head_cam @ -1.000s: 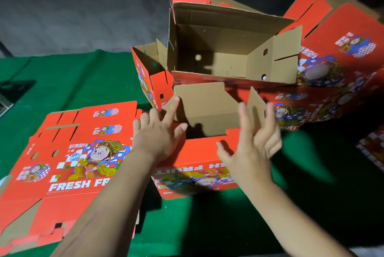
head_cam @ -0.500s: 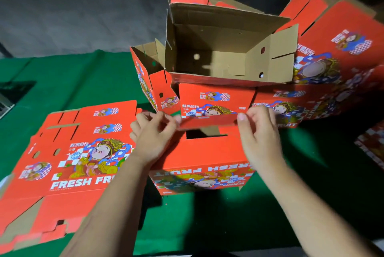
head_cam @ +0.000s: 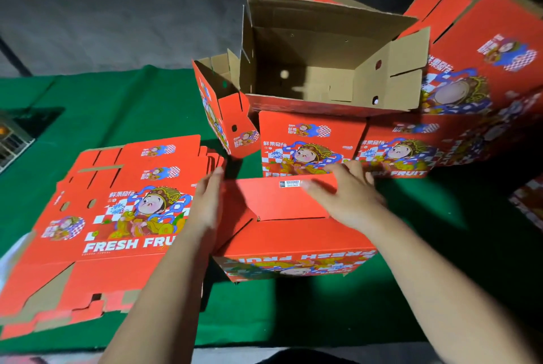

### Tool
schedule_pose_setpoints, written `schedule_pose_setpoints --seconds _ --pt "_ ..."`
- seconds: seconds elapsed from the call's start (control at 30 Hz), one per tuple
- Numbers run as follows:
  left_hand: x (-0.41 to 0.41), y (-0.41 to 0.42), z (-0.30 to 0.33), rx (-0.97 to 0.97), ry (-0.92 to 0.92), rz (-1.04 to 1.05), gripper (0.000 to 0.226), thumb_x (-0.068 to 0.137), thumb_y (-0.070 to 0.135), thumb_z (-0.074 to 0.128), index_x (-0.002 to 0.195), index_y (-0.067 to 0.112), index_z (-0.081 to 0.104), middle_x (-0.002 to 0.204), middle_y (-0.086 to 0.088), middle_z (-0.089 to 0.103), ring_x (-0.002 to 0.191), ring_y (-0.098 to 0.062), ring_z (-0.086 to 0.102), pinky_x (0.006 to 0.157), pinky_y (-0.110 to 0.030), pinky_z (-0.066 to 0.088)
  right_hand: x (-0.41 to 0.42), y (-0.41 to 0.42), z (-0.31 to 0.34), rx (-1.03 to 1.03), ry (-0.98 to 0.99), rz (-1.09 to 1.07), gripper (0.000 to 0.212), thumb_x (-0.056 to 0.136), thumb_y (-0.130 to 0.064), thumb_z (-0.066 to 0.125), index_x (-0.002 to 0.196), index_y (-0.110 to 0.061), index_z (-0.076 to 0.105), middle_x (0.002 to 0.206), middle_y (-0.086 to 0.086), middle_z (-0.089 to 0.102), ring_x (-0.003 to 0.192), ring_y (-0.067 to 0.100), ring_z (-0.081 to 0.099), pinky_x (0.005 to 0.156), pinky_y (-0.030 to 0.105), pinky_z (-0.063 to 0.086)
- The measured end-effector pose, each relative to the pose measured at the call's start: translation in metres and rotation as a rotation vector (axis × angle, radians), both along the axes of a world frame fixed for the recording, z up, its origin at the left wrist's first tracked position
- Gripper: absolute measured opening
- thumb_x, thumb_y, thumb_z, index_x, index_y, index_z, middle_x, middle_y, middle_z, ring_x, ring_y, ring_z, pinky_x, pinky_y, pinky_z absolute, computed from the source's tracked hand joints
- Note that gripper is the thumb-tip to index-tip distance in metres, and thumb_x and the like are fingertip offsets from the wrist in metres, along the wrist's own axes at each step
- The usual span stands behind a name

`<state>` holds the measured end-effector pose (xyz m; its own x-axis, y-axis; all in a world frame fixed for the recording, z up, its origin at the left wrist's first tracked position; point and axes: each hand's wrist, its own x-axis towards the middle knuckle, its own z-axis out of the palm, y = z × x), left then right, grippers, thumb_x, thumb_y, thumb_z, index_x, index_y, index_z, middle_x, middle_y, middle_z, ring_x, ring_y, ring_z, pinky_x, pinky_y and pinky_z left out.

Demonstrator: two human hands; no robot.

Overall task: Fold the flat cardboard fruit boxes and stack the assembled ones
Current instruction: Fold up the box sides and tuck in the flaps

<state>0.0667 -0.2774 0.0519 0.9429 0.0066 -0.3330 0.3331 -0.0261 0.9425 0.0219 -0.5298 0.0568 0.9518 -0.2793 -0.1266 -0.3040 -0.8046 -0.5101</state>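
Where a second ago flaps stood open, both flat, open hands, left hand point(head_cam: 205, 205) and right hand point(head_cam: 345, 196), now press the box point(head_cam: 293, 243) closed near the counter's point(head_cam: 102, 110) front edge; stacking comes next.

Your tally: two hands on the work, left hand point(head_cam: 207, 205) and right hand point(head_cam: 345, 199). One box being folded point(head_cam: 293, 234) under them. One pile of flat blanks point(head_cam: 117, 210) to your left; sheet count hard to tell, several edges show. Behind, at least four assembled boxes: one open-topped box point(head_cam: 323, 75), others partly hidden. One green surface point(head_cam: 132, 110).
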Motion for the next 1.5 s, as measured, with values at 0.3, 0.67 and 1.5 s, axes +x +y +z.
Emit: schedule_pose_setpoints --seconds 0.3,0.67,1.5 --pt "-0.035 0.009 -0.004 -0.277 -0.070 -0.121 0.025 0.078 0.023 0.054 0.089 0.030 0.074 0.078 -0.001 0.074 0.055 -0.008 0.064 0.052 -0.021 0.049 -0.026 -0.047 0.017 1.138 0.128 -0.354 0.037 0.089 -0.054 0.068 0.100 -0.019 0.074 0.086 0.004 0.080 0.094 0.031 0.073 0.073 0.034 0.059" --pt "-0.032 0.026 -0.029 -0.044 0.388 -0.326 0.059 0.073 0.048 0.083 0.129 0.034 0.068 0.103 -0.005 0.079 0.071 -0.019 0.075 0.057 -0.030 0.056 -0.066 -0.023 -0.059 0.751 -0.086 -0.278 0.057 0.074 -0.072 0.074 0.112 -0.030 0.072 0.095 -0.009 0.079 0.088 0.013 0.076 0.078 0.032 0.060" --pt "0.001 -0.003 -0.019 0.266 -0.099 -0.121 0.077 0.088 0.062 0.069 0.152 0.031 0.041 0.126 0.007 0.062 0.110 -0.014 0.062 0.093 -0.030 0.047 0.032 0.013 0.018 -0.663 0.188 0.471 0.143 0.075 -0.063 0.080 0.156 -0.022 -0.031 0.168 0.005 -0.027 0.156 0.045 0.003 0.122 0.068 0.009"
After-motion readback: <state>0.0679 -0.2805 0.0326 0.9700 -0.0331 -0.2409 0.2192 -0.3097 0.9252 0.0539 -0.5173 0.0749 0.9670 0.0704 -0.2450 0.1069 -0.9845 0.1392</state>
